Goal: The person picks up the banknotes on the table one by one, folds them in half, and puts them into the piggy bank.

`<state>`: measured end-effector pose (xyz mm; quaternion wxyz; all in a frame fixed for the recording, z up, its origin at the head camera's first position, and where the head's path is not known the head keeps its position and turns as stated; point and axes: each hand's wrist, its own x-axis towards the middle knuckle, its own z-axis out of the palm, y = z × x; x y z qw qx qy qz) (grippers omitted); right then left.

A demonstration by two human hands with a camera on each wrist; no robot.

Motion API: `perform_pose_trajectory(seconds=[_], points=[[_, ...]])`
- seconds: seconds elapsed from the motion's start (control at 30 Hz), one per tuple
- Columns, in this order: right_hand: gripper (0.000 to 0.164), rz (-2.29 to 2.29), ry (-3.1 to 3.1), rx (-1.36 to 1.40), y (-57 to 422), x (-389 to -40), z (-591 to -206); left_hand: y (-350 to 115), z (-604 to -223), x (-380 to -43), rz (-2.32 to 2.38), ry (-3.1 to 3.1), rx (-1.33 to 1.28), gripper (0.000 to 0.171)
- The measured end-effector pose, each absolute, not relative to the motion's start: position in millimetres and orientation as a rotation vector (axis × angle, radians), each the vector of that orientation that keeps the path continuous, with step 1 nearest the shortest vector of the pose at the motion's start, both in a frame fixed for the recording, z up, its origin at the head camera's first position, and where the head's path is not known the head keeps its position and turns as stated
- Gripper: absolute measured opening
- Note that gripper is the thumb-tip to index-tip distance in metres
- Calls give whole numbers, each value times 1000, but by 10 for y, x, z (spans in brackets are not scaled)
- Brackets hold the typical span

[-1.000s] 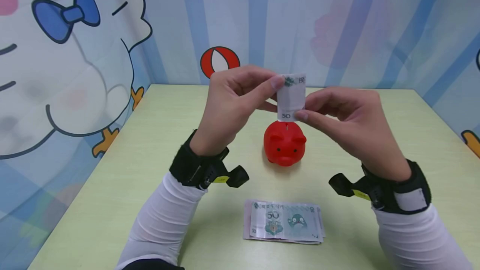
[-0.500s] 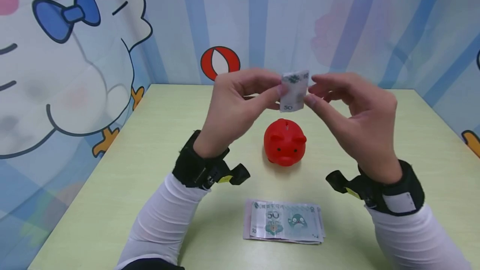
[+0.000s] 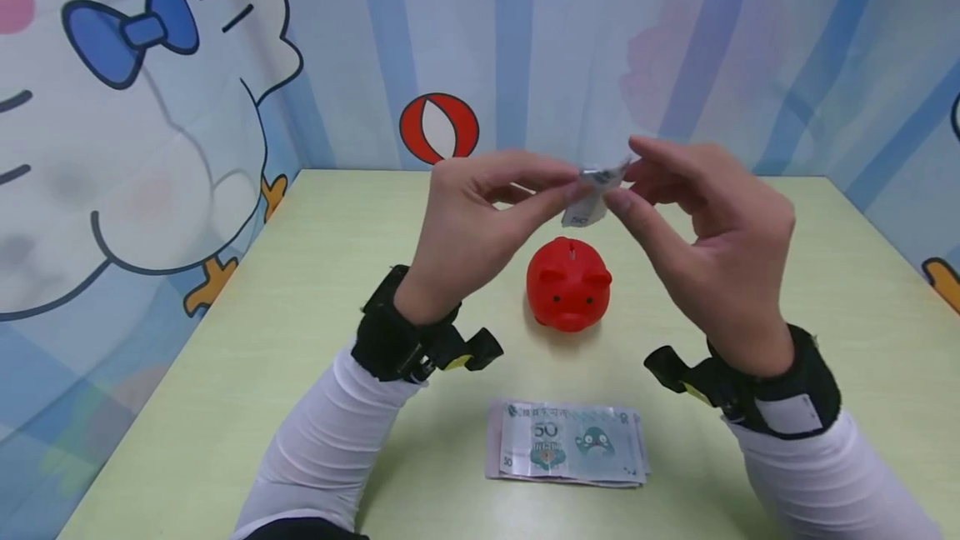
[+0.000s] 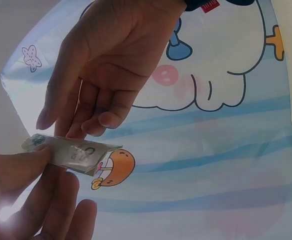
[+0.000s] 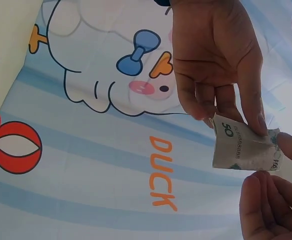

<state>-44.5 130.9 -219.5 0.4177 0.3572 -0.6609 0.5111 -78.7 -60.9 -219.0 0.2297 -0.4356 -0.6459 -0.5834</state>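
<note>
Fingers (image 3: 532,167) of the left hand (image 3: 483,227) pinch the folded banknote (image 3: 583,211), presumably steadying it, while the right hand (image 3: 716,232) adjoins it, grip indeterminate.

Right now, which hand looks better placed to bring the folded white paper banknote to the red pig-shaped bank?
Probably the left hand: it visibly pinches the banknote, while the right hand is at one edge, its grip unclear.
</note>
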Motion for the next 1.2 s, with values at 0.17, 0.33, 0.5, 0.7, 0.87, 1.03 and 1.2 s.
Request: perform_pose_trajectory(seconds=[0.17, 0.33, 0.5, 0.7, 0.87, 1.03, 1.2], points=[[31, 1377, -1571, 1005, 1260, -424, -2197, -594, -2190, -777, -1596, -1785, -1299, 17], [24, 1409, -1579, 1032, 1259, -397, -2199, -577, -2183, -768, -1605, -1824, -1249, 19], [20, 1474, -1627, 988, 1282, -351, -2182, -570, -2190, -772, -1603, -1909, -1248, 18], [16, 1544, -1674, 887, 1306, -312, -2157, -571, -2189, -777, -1661, -1936, -1250, 15], [15, 1514, -1755, 828, 1359, -335, -2181, -568, -2175, -767, -1708, -1959, -1224, 14], [13, 1381, -1895, 782, 1372, -345, -2209, -557, -2177, -758, -1677, -1978, -1246, 12], [18, 1415, -1908, 778, 1384, -351, -2202, -563, -2176, -760, -1686, -1961, -1221, 13]])
